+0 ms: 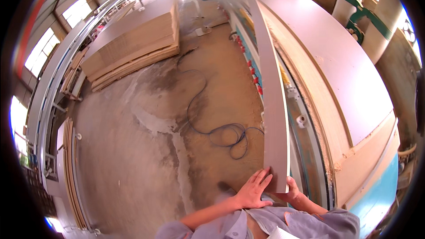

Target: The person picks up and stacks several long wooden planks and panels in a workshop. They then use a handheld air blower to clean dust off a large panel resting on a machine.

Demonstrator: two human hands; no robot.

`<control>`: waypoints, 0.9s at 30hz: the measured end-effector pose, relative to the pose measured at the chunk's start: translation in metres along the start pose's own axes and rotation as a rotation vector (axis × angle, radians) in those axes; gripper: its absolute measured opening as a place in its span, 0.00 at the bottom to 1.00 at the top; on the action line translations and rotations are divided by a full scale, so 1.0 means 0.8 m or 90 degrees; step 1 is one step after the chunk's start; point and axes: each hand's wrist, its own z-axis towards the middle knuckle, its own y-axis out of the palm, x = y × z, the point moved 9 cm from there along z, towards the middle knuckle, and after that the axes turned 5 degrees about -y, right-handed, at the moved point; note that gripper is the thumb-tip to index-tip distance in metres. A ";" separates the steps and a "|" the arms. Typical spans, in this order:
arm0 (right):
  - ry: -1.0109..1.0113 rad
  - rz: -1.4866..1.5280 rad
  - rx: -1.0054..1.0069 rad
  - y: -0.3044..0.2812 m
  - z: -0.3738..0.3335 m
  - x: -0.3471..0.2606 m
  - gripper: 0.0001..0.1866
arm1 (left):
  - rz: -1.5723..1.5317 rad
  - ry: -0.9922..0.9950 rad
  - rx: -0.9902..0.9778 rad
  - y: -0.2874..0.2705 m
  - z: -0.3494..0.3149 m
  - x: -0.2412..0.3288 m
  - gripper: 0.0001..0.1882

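Note:
A long, narrow grey board (275,119) stretches from my body away to the far end of a machine bench, with its broad face toward the left. My left hand (253,191) rests on the left side of its near end, fingers laid against the face and thumb pointing right. On the opposite side, my right hand (294,191) grips the pale right edge, its thumb up along the edge and its other fingers mostly hidden. The board's far end blurs near the top of the picture.
Right of the board lies a machine bed with a dusty rail (305,119) and large pale panels (327,53). A thin cable (208,132) coils on the concrete floor. Stacked panels (133,40) stand at the far left; more boards (71,172) lean at the near left.

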 end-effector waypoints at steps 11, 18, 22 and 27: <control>0.118 -0.259 0.038 0.221 0.142 0.154 0.39 | -0.165 -0.215 0.409 -0.188 -0.188 -0.137 0.29; 0.114 -0.049 -0.038 0.209 0.371 0.197 0.23 | -0.163 -0.323 0.585 -0.314 -0.324 -0.200 0.22; -0.014 -0.065 0.046 0.307 0.513 0.110 0.10 | -0.354 -0.330 0.779 -0.346 -0.415 -0.284 0.22; -0.195 -0.032 0.072 0.269 0.779 0.048 0.07 | -0.473 -0.347 1.037 -0.438 -0.556 -0.362 0.19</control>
